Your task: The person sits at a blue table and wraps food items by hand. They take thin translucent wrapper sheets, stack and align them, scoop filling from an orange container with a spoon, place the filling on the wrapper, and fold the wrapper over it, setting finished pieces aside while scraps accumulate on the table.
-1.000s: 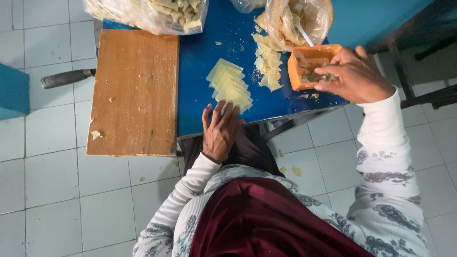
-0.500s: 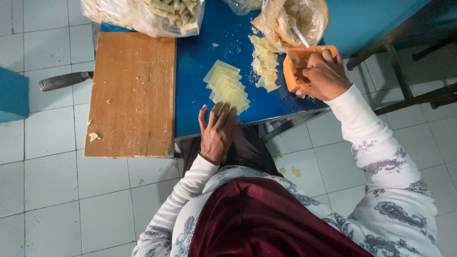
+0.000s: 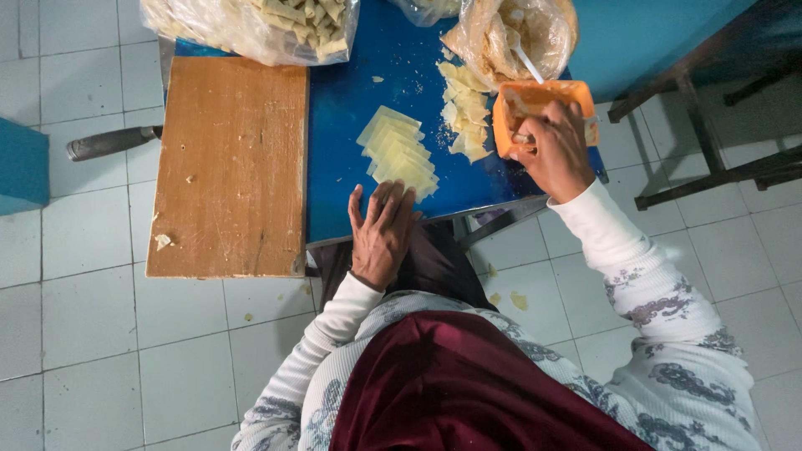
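The blue surface [image 3: 351, 125] is seen ahead of both hands, with a wooden board [image 3: 230, 163] left of the left hand [image 3: 383, 234], which is laid flat and open, empty, just below pale dough squares [image 3: 399, 152]. An orange container [image 3: 539, 113] is gripped by the curled right hand [image 3: 558, 154].

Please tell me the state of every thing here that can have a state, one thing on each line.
left hand: open, flat on the blue table
right hand: reaching into the orange tub
orange tub: open, some filling inside
pale wrappers: fanned out flat on the table
wooden board: bare but for crumbs
clear bag: open, white spoon inside
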